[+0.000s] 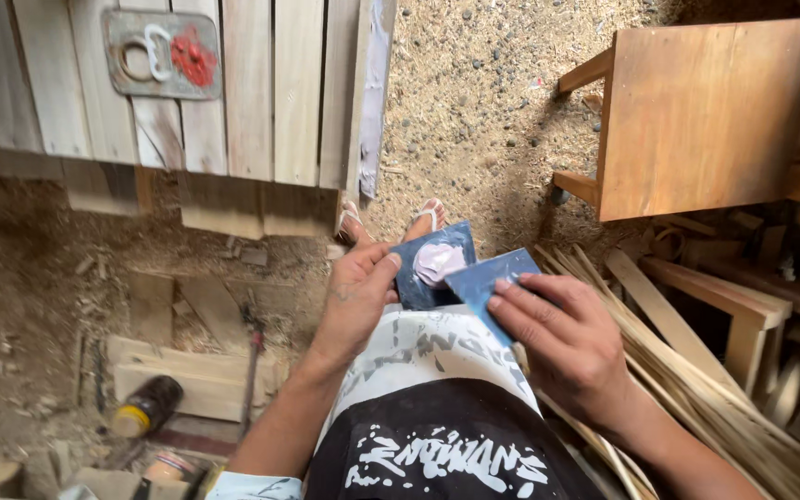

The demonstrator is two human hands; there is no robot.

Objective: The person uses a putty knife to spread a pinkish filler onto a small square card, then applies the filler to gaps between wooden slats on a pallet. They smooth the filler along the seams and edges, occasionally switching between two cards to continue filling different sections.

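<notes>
Head view, left hand: my left hand (356, 298) holds a dark blue card (430, 264) by its left edge, thumb on top, fingers (377, 270) curled under and closed on it.
Head view, putty: a pale pink blob of putty (437, 262) sits on the middle of that card.
Head view, right hand: my right hand (562, 343) pinches a lighter blue flat scraper piece (491, 282), fingers laid flat on its upper face, thumb hidden beneath.
Head view, relation: the scraper's upper corner lies just beside the putty, overlapping the card's right edge; I cannot tell whether it touches the putty.
Head view, position: both pieces are held above my lap, over my printed shirt (428, 435), with my sandalled feet (428, 218) just beyond.
Head view, left surroundings: a pallet of pale planks (261, 93) with a grey metal plate (161, 54) on it; a yellow-capped bottle (145, 407) lies on the dirt floor among wood offcuts.
Head view, right surroundings: a brown wooden cabinet (706, 111) stands on the gravel; a bundle of thin wood strips (687, 370) lies under my right wrist.
</notes>
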